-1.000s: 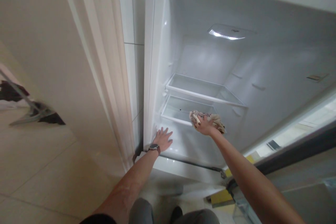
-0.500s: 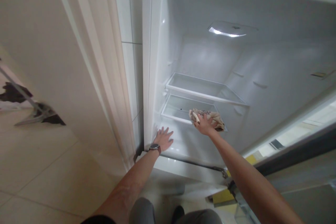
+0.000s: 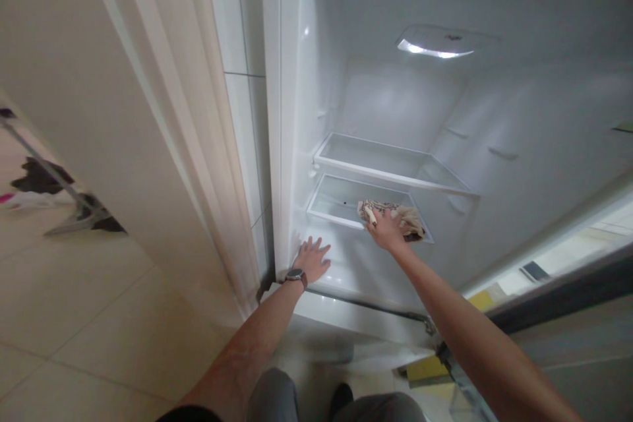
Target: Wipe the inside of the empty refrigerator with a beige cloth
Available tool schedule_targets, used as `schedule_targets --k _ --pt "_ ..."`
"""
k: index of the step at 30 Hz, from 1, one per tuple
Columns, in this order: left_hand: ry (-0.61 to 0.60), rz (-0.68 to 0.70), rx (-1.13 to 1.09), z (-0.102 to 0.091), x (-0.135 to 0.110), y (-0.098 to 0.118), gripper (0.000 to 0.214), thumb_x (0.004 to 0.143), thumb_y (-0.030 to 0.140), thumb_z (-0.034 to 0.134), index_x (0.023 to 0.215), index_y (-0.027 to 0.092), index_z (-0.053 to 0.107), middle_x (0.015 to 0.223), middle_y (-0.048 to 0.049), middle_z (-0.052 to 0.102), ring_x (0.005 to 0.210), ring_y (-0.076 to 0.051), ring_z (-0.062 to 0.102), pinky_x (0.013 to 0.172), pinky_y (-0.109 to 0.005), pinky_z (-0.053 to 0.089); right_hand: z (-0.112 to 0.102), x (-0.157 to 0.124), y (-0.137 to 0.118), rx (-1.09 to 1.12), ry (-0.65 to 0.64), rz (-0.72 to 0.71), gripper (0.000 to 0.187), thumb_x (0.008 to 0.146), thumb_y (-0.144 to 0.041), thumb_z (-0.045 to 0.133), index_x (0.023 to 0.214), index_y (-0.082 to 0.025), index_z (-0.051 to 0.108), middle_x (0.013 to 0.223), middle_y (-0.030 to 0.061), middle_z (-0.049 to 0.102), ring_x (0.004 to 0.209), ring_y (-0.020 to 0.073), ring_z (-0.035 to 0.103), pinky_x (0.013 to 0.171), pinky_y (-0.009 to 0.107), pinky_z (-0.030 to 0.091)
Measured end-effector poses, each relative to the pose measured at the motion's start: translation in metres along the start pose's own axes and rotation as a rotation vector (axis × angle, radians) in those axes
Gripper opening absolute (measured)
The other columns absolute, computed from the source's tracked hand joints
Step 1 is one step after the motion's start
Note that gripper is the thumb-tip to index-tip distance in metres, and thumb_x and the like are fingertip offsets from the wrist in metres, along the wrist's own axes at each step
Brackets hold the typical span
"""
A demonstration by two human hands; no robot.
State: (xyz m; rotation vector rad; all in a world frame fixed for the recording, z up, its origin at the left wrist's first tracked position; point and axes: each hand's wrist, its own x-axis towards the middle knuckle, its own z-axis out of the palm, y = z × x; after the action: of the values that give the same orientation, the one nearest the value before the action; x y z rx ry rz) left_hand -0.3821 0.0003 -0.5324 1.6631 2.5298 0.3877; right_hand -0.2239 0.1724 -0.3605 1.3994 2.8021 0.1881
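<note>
An open white refrigerator stands before me. My right hand grips a beige cloth with a dark pattern, over the right part of the lower glass shelf. Part of the cloth is hidden under the fingers. Another glass shelf sits just above it. My left hand, with a watch at the wrist, rests with fingers spread on the fridge floor near the left wall. Nothing is in that hand.
The lit lamp is on the fridge ceiling. An open door stands at the right. To the left are a tiled wall strip and a pale door frame. Yellow pieces lie low at the right.
My right hand has closed more around the cloth, which looks more bunched on the lower shelf. My left hand stays spread on the fridge floor. The view has shifted slightly.
</note>
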Motion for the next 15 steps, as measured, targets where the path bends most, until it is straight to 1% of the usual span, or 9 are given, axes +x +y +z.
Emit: schedule_targets --k 3,6,9,11,13,15 --pt "0.012 0.002 0.008 0.001 0.000 0.000 0.062 0.098 0.050 0.048 0.158 0.035 0.045 0.171 -0.0041 0.032 0.158 -0.040 0.020 0.127 -0.058 0.017 -0.005 -0.002 -0.026 0.047 0.044 -0.021 0.057 0.104 -0.055 0.028 0.157 -0.039 0.041 0.158 0.0138 0.031 0.135 0.0463 0.040 0.102 0.069 0.042" --pt "0.019 0.016 0.024 0.002 -0.001 -0.001 0.060 0.099 0.051 0.048 0.157 0.035 0.047 0.170 -0.0045 0.033 0.158 -0.041 0.020 0.126 -0.058 0.018 -0.011 0.000 -0.074 0.115 0.045 -0.118 0.057 0.103 -0.057 0.032 0.157 -0.041 0.041 0.161 0.0112 0.031 0.136 0.0457 0.039 0.103 0.068 0.041" --pt "0.015 0.035 0.043 0.003 -0.002 -0.002 0.061 0.098 0.051 0.049 0.156 0.032 0.048 0.168 -0.0071 0.035 0.156 -0.041 0.023 0.125 -0.059 0.021 -0.018 0.004 -0.127 0.183 0.032 -0.238 0.056 0.103 -0.056 0.035 0.156 -0.039 0.042 0.163 0.0110 0.030 0.141 0.0470 0.033 0.106 0.071 0.036" --pt "0.014 0.036 0.048 0.002 -0.003 -0.002 0.062 0.098 0.050 0.049 0.157 0.032 0.047 0.168 -0.0071 0.036 0.156 -0.041 0.024 0.124 -0.059 0.022 -0.022 0.008 -0.151 0.217 0.017 -0.256 0.057 0.103 -0.053 0.033 0.158 -0.038 0.039 0.165 0.0115 0.027 0.144 0.0474 0.030 0.107 0.072 0.033" --pt "0.012 0.033 0.050 0.002 -0.003 -0.003 0.061 0.098 0.050 0.049 0.157 0.032 0.046 0.168 -0.0065 0.034 0.156 -0.041 0.023 0.124 -0.059 0.022 -0.025 0.015 -0.159 0.235 0.005 -0.256 0.059 0.103 -0.054 0.035 0.160 -0.037 0.035 0.167 0.0115 0.024 0.146 0.0471 0.029 0.108 0.072 0.033" --pt "0.003 0.028 0.051 0.002 -0.002 -0.004 0.062 0.099 0.051 0.048 0.158 0.032 0.045 0.169 -0.0066 0.033 0.156 -0.041 0.022 0.124 -0.059 0.022 -0.025 0.023 -0.153 0.224 0.010 -0.269 0.060 0.101 -0.056 0.039 0.158 -0.037 0.037 0.167 0.0108 0.026 0.145 0.0461 0.031 0.108 0.071 0.034"
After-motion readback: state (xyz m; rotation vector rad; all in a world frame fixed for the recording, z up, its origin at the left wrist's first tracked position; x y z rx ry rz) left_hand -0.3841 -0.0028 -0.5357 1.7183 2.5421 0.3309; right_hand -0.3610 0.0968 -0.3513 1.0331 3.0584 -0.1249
